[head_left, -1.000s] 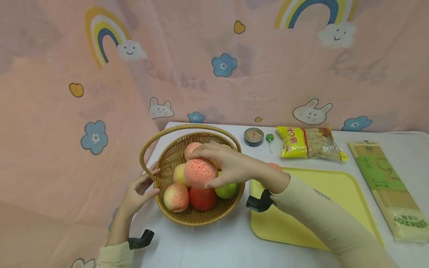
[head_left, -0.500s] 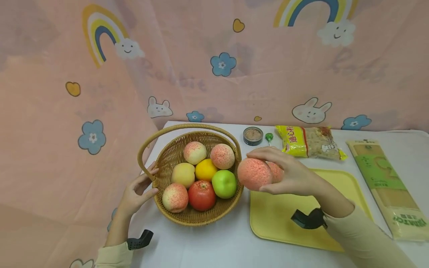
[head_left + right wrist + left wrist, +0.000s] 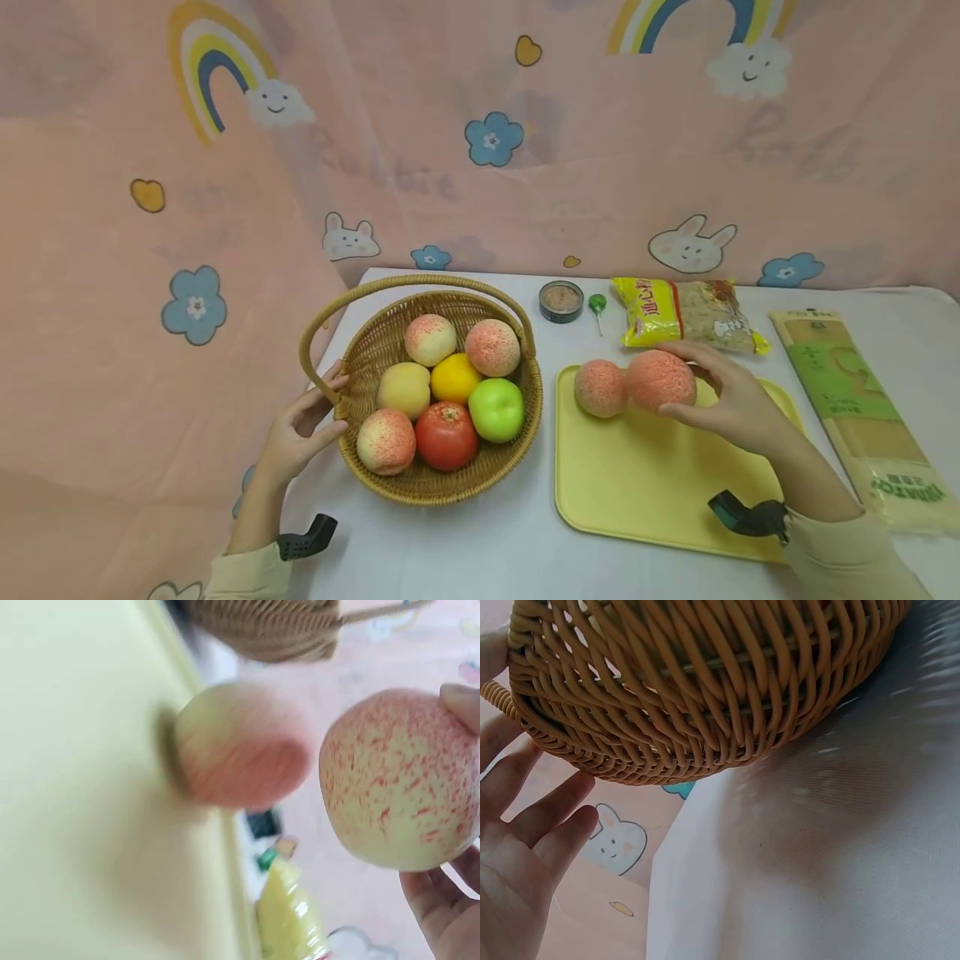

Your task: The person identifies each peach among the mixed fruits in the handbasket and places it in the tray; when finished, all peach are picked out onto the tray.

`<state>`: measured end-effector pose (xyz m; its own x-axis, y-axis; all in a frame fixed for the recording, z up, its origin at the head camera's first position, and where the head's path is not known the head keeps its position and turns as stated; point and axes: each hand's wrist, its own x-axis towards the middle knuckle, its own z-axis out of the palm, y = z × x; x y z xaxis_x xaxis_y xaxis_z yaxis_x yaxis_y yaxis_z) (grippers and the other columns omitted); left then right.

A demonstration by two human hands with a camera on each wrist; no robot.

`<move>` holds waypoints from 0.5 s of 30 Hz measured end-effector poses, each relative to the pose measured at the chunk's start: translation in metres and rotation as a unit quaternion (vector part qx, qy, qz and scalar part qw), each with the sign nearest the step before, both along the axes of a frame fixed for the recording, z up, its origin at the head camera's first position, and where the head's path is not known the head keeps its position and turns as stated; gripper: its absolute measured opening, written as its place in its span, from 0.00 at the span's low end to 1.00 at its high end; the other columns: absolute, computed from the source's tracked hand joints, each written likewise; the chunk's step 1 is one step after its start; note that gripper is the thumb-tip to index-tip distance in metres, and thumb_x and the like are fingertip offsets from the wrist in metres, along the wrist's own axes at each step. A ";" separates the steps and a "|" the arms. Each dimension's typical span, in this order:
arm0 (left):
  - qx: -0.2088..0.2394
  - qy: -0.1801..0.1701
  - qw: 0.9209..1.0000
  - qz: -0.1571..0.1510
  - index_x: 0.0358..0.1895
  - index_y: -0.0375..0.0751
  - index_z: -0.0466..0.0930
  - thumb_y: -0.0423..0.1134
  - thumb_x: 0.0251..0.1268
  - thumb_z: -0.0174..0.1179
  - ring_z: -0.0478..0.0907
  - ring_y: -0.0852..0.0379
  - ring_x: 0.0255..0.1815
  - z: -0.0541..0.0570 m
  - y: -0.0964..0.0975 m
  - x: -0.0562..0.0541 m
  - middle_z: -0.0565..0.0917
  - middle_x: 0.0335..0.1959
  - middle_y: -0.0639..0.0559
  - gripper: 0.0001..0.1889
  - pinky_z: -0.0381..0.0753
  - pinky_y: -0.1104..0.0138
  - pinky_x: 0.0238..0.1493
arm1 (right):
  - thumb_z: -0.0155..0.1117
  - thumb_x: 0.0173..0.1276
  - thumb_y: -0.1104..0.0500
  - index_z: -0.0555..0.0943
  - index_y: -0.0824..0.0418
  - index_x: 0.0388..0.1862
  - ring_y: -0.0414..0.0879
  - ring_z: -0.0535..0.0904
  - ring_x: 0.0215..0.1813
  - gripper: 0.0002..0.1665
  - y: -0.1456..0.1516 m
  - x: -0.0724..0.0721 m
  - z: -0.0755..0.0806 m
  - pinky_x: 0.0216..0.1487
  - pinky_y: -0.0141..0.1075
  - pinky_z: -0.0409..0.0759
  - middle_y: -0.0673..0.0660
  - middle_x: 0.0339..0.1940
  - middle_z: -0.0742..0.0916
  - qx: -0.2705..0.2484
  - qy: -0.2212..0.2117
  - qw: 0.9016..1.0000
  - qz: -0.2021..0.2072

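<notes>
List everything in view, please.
Wicker basket: 1, brown, left
Peaches: 4, pinkish and yellow, basket
Apple: 1, green, basket
Unidentified fruits: 2, red and yellow, basket
Tray: 1, yellow, right
Loose peaches: 2, pink, tray and hand
Tin: 1, grey, rear
Lollipop: 1, green, rear
Pasta bag: 1, yellow, rear
Noodle pack: 1, beige, far right
Tablecloth: 1, white, beneath
Backdrop: 1, pink, behind
Wrist cameras: 2, black, wrists
Sleeves: 2, beige, arms
Left hand: 1, at basket
Right hand: 1, holding peach

Red Chinese characters ending in "心粉" mark a bag (image 3: 686, 315) just behind the yellow tray (image 3: 645, 492); green lettering on the long pack (image 3: 862, 417) right of the tray and faint script on the backdrop (image 3: 570, 167) behind it are too blurred to read fully.
</notes>
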<state>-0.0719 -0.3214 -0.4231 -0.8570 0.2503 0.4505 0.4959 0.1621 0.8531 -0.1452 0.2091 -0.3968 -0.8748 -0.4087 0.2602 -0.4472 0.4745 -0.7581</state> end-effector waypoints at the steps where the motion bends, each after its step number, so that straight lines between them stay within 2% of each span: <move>1: 0.002 0.004 1.000 -0.003 0.61 0.14 0.63 0.14 0.54 0.54 0.56 0.53 0.75 0.000 0.000 0.000 0.54 0.71 0.27 0.27 0.64 0.72 0.68 | 0.75 0.52 0.63 0.69 0.64 0.65 0.20 0.64 0.57 0.41 0.002 -0.001 -0.004 0.54 0.10 0.63 0.52 0.61 0.74 0.005 -0.005 1.000 -0.009; 5: 0.009 0.014 1.000 -0.009 0.60 0.13 0.62 0.14 0.55 0.55 0.56 0.52 0.75 -0.002 -0.002 0.001 0.53 0.70 0.23 0.27 0.64 0.72 0.68 | 0.74 0.55 0.58 0.68 0.65 0.66 0.17 0.61 0.54 0.41 0.008 -0.004 -0.016 0.51 0.07 0.60 0.63 0.62 0.73 0.023 -0.037 0.998 -0.036; 7: 0.010 0.012 1.000 -0.008 0.60 0.13 0.63 0.15 0.55 0.56 0.56 0.52 0.75 -0.002 -0.002 0.001 0.53 0.70 0.22 0.27 0.65 0.72 0.68 | 0.74 0.56 0.56 0.67 0.66 0.66 0.19 0.62 0.54 0.41 0.011 -0.006 -0.022 0.50 0.06 0.59 0.65 0.63 0.72 0.033 -0.056 0.997 -0.048; 11: 0.007 0.004 1.000 -0.003 0.61 0.14 0.63 0.16 0.55 0.56 0.57 0.53 0.75 -0.001 -0.001 0.001 0.53 0.70 0.23 0.27 0.65 0.72 0.68 | 0.72 0.58 0.52 0.65 0.67 0.67 0.44 0.68 0.62 0.43 0.019 -0.010 -0.031 0.49 0.07 0.59 0.67 0.66 0.70 0.049 -0.094 0.993 -0.061; 13: 0.005 0.000 1.000 0.000 0.61 0.15 0.63 0.15 0.55 0.56 0.57 0.53 0.74 0.000 0.000 0.000 0.53 0.70 0.23 0.27 0.65 0.72 0.68 | 0.71 0.59 0.51 0.63 0.67 0.69 0.58 0.67 0.63 0.45 0.025 -0.012 -0.034 0.57 0.16 0.68 0.68 0.67 0.69 0.057 -0.113 0.990 -0.065; 15: 0.003 -0.008 1.000 0.004 0.61 0.15 0.64 0.15 0.54 0.56 0.57 0.53 0.74 0.000 0.000 0.000 0.54 0.71 0.24 0.27 0.65 0.72 0.68 | 0.71 0.59 0.50 0.62 0.67 0.69 0.64 0.66 0.63 0.46 0.031 -0.014 -0.037 0.57 0.20 0.72 0.69 0.67 0.68 0.065 -0.128 0.987 -0.071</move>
<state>-0.0720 -0.3216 -0.4228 -0.8656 0.2416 0.4385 0.4813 0.1605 0.8617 -0.1590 0.2399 -0.4334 -0.9557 -0.2933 -0.0233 -0.1714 0.6191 -0.7664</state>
